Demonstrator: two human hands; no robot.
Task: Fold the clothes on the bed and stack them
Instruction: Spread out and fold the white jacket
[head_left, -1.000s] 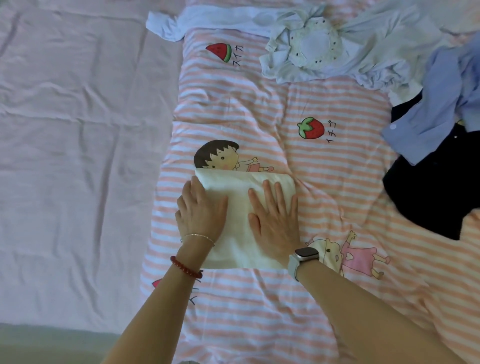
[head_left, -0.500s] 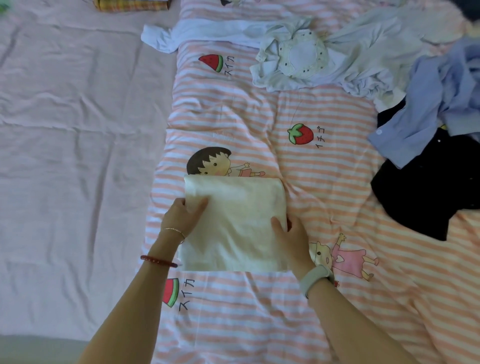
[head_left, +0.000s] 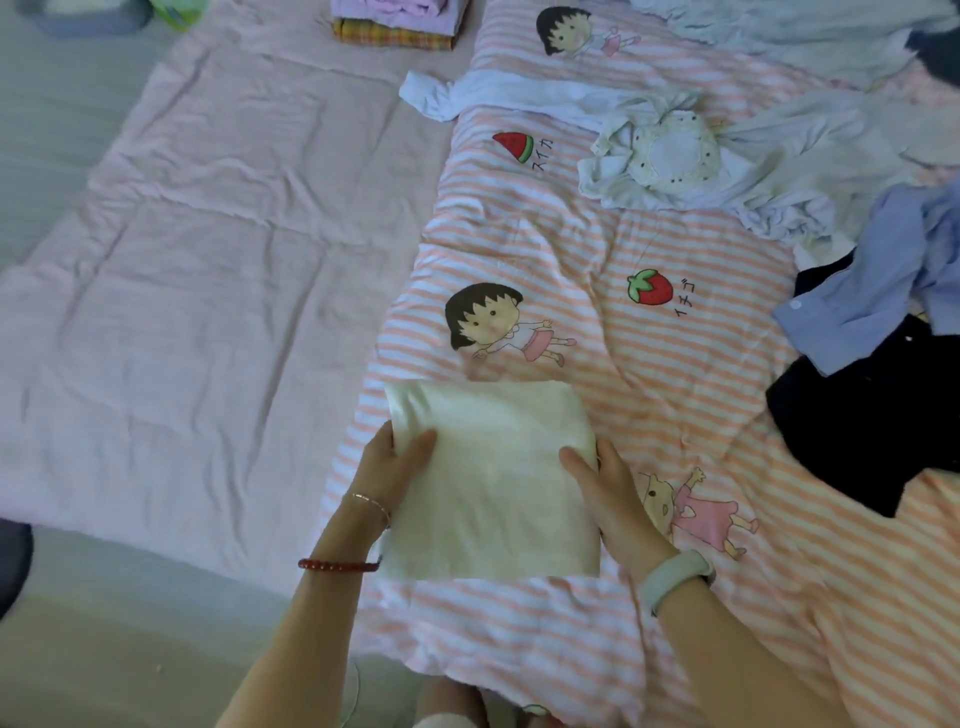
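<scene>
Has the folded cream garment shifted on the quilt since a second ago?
Yes. The folded cream garment covered the lower edge of the cartoon girl print earlier; now it sits clear of it, nearer the person, gripped by left hand and right hand.

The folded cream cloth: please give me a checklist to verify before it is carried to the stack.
1. Left hand grips the folded cream cloth at its left edge, thumb on top: ok.
2. Right hand grips the right edge: ok.
3. Cloth folded into a neat rectangle, no loose flap visible: ok.
4. Stack of folded clothes in view at the far end: ok.
5. Way to the stack over the pink sheet free: ok.
6. Fingers under the cloth: cannot tell.
</scene>
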